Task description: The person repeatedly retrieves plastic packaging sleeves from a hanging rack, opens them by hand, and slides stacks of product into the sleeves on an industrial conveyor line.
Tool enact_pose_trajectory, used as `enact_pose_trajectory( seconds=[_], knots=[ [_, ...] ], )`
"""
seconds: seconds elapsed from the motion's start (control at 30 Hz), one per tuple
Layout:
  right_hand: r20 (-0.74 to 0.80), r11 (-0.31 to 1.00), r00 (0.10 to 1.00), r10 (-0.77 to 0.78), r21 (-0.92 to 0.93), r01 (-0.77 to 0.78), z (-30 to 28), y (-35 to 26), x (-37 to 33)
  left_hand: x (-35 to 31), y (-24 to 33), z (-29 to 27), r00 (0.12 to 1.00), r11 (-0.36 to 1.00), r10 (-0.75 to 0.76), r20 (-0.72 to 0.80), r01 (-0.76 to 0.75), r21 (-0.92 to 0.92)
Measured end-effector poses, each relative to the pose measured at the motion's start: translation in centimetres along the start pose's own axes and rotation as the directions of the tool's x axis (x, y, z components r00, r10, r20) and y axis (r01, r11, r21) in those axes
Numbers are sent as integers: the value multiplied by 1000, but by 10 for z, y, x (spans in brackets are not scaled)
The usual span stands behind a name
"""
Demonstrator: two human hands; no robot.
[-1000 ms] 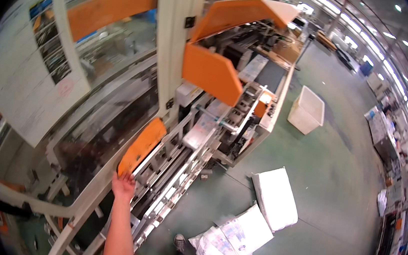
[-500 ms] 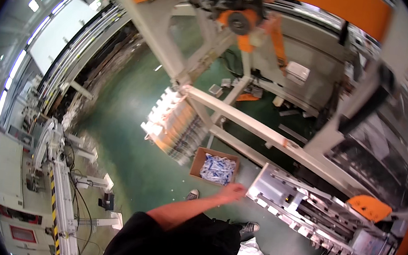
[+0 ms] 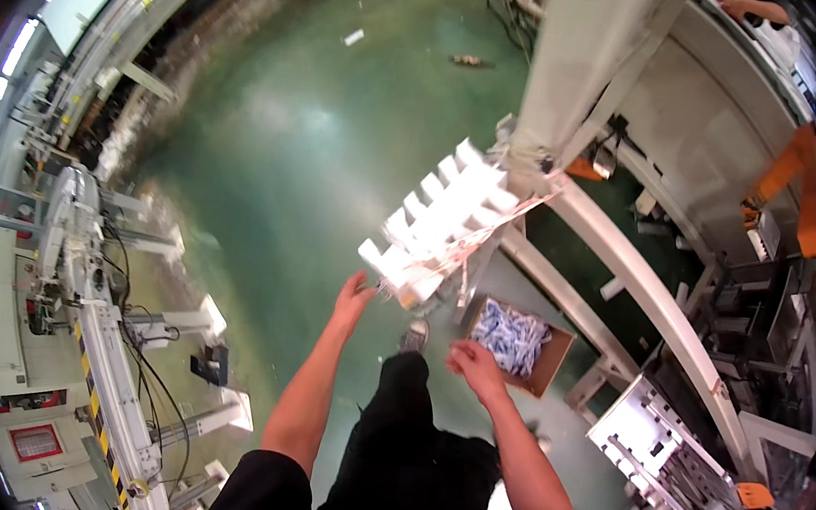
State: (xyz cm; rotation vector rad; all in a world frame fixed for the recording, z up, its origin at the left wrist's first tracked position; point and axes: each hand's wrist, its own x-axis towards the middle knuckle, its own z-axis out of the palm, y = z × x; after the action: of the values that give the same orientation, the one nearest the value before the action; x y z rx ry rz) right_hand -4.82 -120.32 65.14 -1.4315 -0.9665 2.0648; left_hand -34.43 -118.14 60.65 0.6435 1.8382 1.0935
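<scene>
My left hand [image 3: 355, 297] reaches forward with its fingers stretched out, close to the lower left corner of a tall white stack [image 3: 448, 214]. The stack is made of several rows of white box-like pieces, with pinkish cords along its right side. Whether the fingertips touch it, I cannot tell. My right hand [image 3: 476, 366] is loosely bent, fingers slightly apart and nothing seen in it. It is just left of an open cardboard box [image 3: 553, 364] on the floor. Crumpled white and blue strips [image 3: 511, 337] fill that box.
A pale machine frame [image 3: 629, 255] with a thick post rises beyond the stack. At right stands a metal conveyor unit [image 3: 663, 445]; an orange machine arm [image 3: 802, 194] is farther back. A striped rail [image 3: 101, 391] runs along the left. Another person's arm [image 3: 758, 9] shows at the far right.
The view has swung toward the stack, which now appears nearer. My left hand has left the conveyor's end and come to the stack; my right hand has risen from low down to beside the box.
</scene>
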Motion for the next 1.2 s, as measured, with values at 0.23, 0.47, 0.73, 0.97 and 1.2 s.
enact_pose_trajectory(
  seconds=[0.23, 0.47, 0.73, 0.97, 1.2],
  knots=[
    [-80, 965, 969, 236, 136, -224, 89, -37, 53, 23, 2, 4, 952, 997, -43, 303, 62, -55],
    [-302, 867, 878, 372, 450, -213, 134, -47, 104, 22, 17, 10, 962, 984, -34, 271, 80, -162],
    [-487, 860, 829, 273, 510, 16, 150, -31, 108, 27, 13, -2, 936, 999, 39, 351, -50, 21],
    [-414, 847, 887, 204, 529, 52, 158, -27, 103, 52, 9, -17, 824, 990, 78, 561, -133, 57],
    [-382, 841, 910, 158, 536, 79, 162, -28, 99, 50, 9, -13, 812, 894, -212, 545, 386, -228]
  ],
)
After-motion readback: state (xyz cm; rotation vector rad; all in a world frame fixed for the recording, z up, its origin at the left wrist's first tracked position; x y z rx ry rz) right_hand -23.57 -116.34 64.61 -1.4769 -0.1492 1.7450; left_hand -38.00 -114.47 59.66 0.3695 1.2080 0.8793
